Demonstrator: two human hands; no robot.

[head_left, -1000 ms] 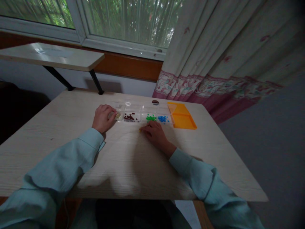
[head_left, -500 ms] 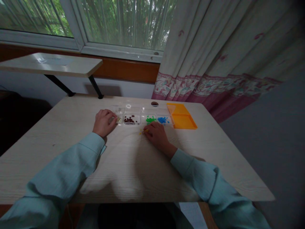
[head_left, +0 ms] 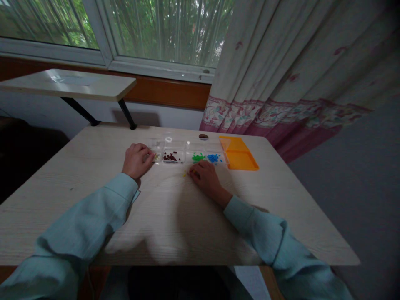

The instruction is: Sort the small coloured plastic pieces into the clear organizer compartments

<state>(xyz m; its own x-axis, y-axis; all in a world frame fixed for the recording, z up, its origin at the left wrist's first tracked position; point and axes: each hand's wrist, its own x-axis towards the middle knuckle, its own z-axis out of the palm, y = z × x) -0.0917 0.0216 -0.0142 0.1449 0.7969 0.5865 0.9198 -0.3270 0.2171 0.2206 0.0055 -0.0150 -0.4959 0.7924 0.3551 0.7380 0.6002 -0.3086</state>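
Observation:
A clear plastic compartment box [head_left: 185, 157] lies open on the table. Dark brown bits [head_left: 170, 157], green bits [head_left: 198, 157] and blue bits [head_left: 213, 158] sit in separate compartments; some yellowish bits [head_left: 156, 157] are in the leftmost one. My left hand [head_left: 137, 160] is closed at the box's left end, fingertips gripping its side. In front of the green compartment, my right hand [head_left: 204, 176] rests low on the table with its fingers pinched together. Beside its fingertips lie small yellow pieces [head_left: 184, 174]. What sits between those fingers is hidden.
An orange tray or lid [head_left: 240, 159] lies against the box's right end. Behind the box is a round hole [head_left: 203, 136] in the tabletop. At the back left, a raised shelf [head_left: 93, 87] stands on black legs. A curtain [head_left: 256, 83] hangs behind the table.
My right fingers have drawn in over the yellow pieces, so fewer of them show. My left hand stays at the box's left end. The view has shifted very slightly.

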